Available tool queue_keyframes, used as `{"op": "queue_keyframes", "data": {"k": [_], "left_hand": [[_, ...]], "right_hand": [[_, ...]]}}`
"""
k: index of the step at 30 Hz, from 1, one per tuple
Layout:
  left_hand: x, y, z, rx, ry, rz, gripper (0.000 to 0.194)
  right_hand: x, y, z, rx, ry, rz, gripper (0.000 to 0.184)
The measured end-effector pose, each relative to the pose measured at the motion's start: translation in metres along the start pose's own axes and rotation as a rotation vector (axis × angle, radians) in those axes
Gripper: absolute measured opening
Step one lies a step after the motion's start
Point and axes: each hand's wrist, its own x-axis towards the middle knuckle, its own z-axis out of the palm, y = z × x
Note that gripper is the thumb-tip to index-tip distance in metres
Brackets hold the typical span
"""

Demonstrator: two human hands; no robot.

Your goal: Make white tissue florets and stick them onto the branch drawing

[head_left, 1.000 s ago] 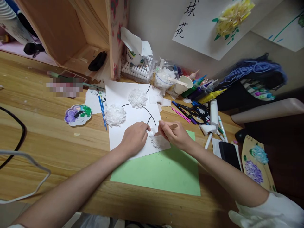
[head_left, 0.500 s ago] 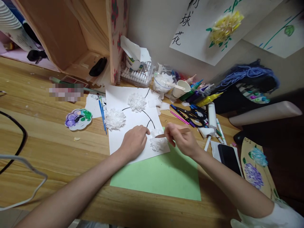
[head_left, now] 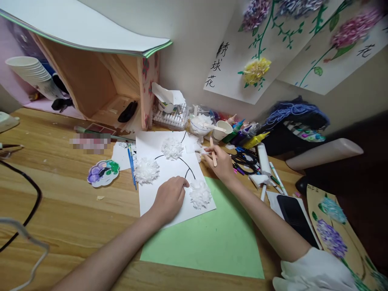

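My left hand [head_left: 170, 199] rests on the white sheet of paper [head_left: 151, 202], fingers curled together beside the lower right white paper flower [head_left: 200, 194]. Whatever might be in those fingers is hidden. With a wooden craft stick [head_left: 214, 152] held between its fingers, my right hand [head_left: 220, 161] is at the torn white paper scraps [head_left: 194, 144] past the sheet's right edge. Whether its fingertips touch a scrap, I cannot tell. Two more white paper flowers, an upper one [head_left: 172, 148] and a left one [head_left: 146, 170], sit on the sheet near drawn black stems.
Green paper [head_left: 209, 242] lies under the sheet. Behind stand a bowl of white scraps [head_left: 200, 124], a paper cup [head_left: 222, 130] and paint bottles [head_left: 242, 135]. Scissors [head_left: 247, 161] and a phone [head_left: 297, 218] lie at right; a paint palette [head_left: 103, 173] and brushes [head_left: 131, 163] at left.
My right hand has moved from the lower right flower up toward the scraps, the craft stick still in it and now pointing upward. My left hand stays by the flower. The view has tilted up.
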Motion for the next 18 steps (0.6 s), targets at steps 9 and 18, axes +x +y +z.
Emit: {"op": "queue_keyframes", "data": {"k": [9, 18], "left_hand": [[-0.001, 0.001, -0.001, -0.023, -0.009, -0.017, 0.027], [0.0, 0.005, -0.003, -0.206, 0.067, -0.092, 0.025]], "right_hand": [[0.017, -0.021, 0.007, 0.141, 0.083, 0.105, 0.003], [-0.017, -0.042, -0.038, 0.338, -0.03, 0.004, 0.005]]}}
